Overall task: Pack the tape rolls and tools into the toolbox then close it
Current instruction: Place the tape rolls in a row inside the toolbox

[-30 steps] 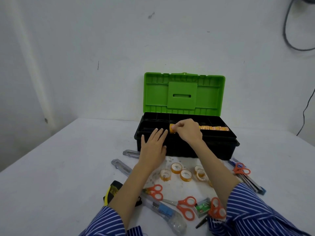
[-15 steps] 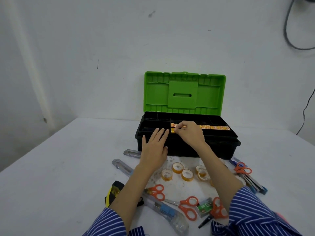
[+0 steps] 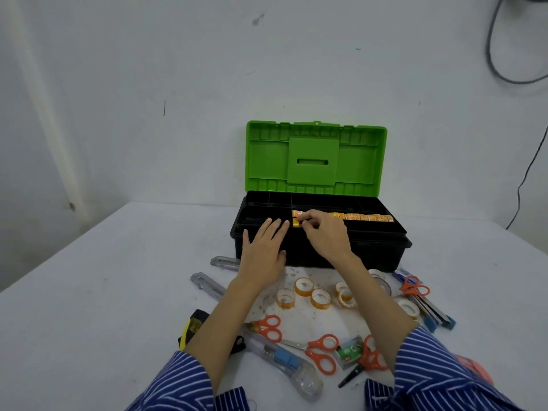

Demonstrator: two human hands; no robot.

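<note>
right hand point(image 3: 323, 235) pinches a small yellow tape roll point(image 3: 296, 223) at the black toolbox with open green lid point(image 3: 315, 157); left hand point(image 3: 262, 250) rests flat on its rim. several rolls are packed; scissors point(image 3: 321, 353) wait on the bench

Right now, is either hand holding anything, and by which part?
The right hand pinches a yellow tape roll by its rim; the left hand holds nothing.

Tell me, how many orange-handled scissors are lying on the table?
4. Left pair beside the left forearm; middle pair near the front; right pair by the right sleeve; far pair right of the toolbox. Arms may hide more.
</note>
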